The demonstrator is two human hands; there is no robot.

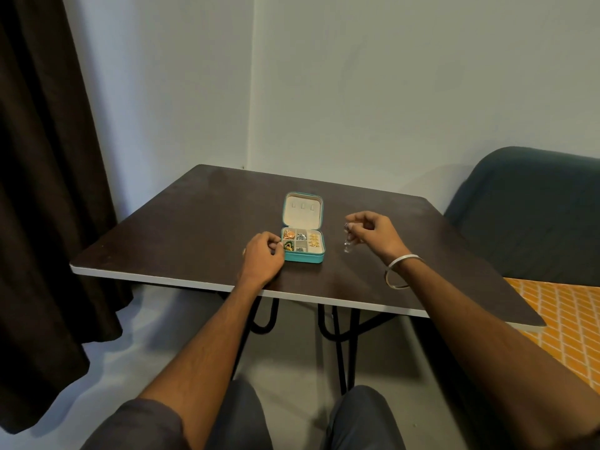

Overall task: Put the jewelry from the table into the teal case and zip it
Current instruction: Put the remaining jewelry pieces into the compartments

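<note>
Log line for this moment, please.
left hand: steadies teal case | lid: open | right hand: holds silver jewelry | zip: not done

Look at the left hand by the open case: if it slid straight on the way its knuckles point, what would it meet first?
Most likely the teal case: the left hand already sits against its left wall, fingers curled at the rim. Exact contact is hard to judge.

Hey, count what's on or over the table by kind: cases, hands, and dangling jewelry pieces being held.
Cases: 1, the open teal case
Hands: 2, left hand and right hand
Held jewelry pieces: 1, silver piece
Total: 4
</note>
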